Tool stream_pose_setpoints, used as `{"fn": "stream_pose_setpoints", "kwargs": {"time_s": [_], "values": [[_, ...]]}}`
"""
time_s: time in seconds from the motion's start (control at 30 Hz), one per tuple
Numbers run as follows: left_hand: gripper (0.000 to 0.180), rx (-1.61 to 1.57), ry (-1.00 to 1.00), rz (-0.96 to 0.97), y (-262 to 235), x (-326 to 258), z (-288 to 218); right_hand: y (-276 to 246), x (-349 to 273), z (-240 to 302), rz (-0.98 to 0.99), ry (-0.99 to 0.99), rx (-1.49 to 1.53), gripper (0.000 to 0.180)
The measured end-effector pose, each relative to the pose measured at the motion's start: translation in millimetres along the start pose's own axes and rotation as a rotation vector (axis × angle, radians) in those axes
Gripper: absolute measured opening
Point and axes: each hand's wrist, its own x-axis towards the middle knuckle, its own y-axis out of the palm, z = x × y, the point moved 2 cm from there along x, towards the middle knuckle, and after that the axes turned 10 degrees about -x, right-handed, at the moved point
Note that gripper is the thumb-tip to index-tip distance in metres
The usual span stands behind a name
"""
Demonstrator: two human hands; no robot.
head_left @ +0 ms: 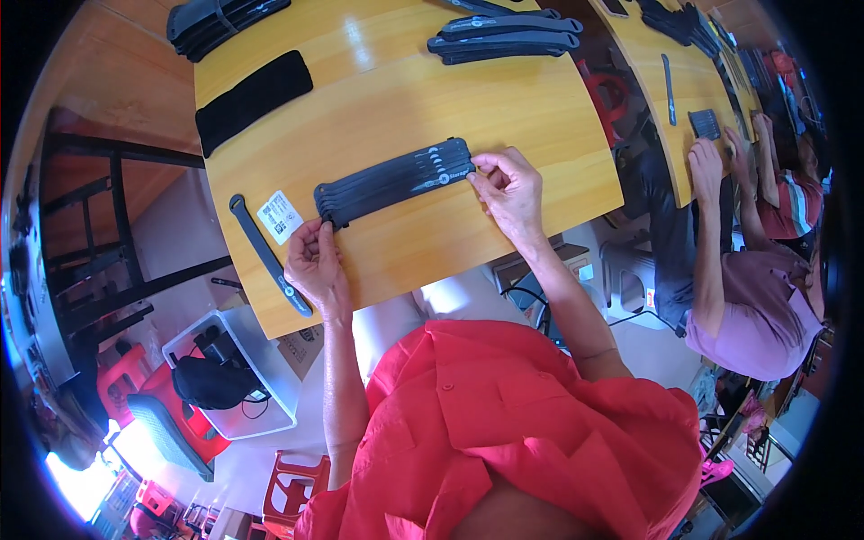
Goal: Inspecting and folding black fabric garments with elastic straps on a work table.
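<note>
A fanned row of black fastening straps with white print lies on the wooden table in front of me, tilted up to the right. At its left end, my left hand pinches the near corner between thumb and fingers. My right hand closes thumb and forefinger on the right end. One loose black strap with a slotted end lies left of my left hand. Beside it rests a white printed label. The undersides of the straps are hidden.
A flat black cloth piece lies farther back on the table. Bundled black straps sit at the far right, another bundle at the far left. A white bin stands below left. Co-workers' hands work at a neighbouring table.
</note>
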Motion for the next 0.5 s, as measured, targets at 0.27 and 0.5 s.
{"fn": "stream_pose_setpoints", "kwargs": {"time_s": [0.27, 0.5], "values": [[0.008, 0.007, -0.011, 0.001, 0.6, 0.0, -1.3, 2.0, 0.9, -4.4, -0.033, -0.056, -0.05, 0.015], [0.008, 0.004, -0.009, 0.018, -0.4, 0.3, -0.6, -0.5, 6.2, 1.0, 0.052, 0.057, -0.041, 0.018]]}}
